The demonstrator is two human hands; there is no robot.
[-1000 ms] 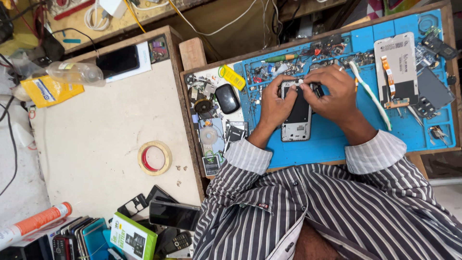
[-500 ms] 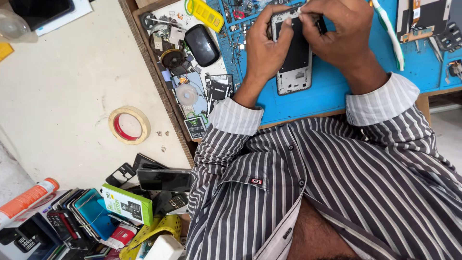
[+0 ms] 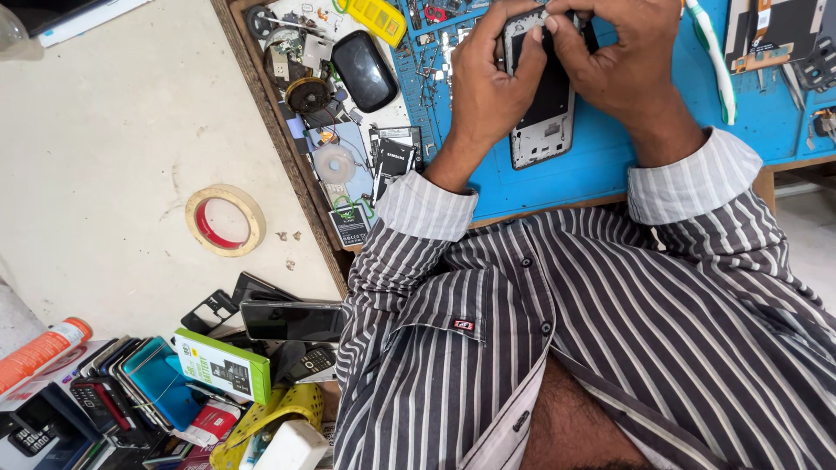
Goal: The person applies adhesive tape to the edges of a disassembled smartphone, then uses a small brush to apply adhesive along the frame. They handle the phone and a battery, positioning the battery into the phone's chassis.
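An opened phone body (image 3: 542, 122) with a grey frame and black inside lies on a blue work mat (image 3: 566, 187) at the top of the view. My left hand (image 3: 488, 83) grips its left edge near the top. My right hand (image 3: 623, 61) rests over its upper right corner, fingertips pinched at the phone's top edge. What the fingertips pinch is too small to tell. Both wrists wear striped shirt cuffs.
A black oval case (image 3: 364, 70), a yellow tool (image 3: 374, 19), small parts and a battery (image 3: 392, 161) lie left of the mat. A toothbrush (image 3: 716, 61) lies to the right. A tape roll (image 3: 225, 219) sits on the pale table, with phones and boxes (image 3: 218, 365) piled below.
The view has tilted down toward my lap, so the bench moved to the top edge. Both hands stay on the phone, working at its top end.
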